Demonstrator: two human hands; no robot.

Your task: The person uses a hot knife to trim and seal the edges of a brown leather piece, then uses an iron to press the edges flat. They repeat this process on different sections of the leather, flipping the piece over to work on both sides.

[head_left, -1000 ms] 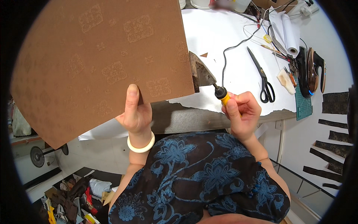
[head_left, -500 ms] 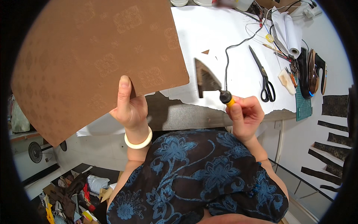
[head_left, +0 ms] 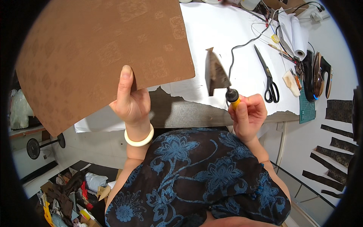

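One brn sheet (head_left: 90,56) btwn L fingers (head_left: 125,83), yel handle (head_left: 235,104) btwn R fingers (head_left: 242,111).

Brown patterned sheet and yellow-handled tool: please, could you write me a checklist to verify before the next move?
1. Left hand holding the brown sheet: ok.
2. Right hand holding the tool by its yellow handle: ok.
3. Metal head apart from the sheet: ok, a gap shows between them.
4. Scissors apart from the right hand: ok, though near; they lie on the white paper.
5. Black cord joined to the tool: cannot tell, its end is hidden.
6. Metal head hot or cold: cannot tell.
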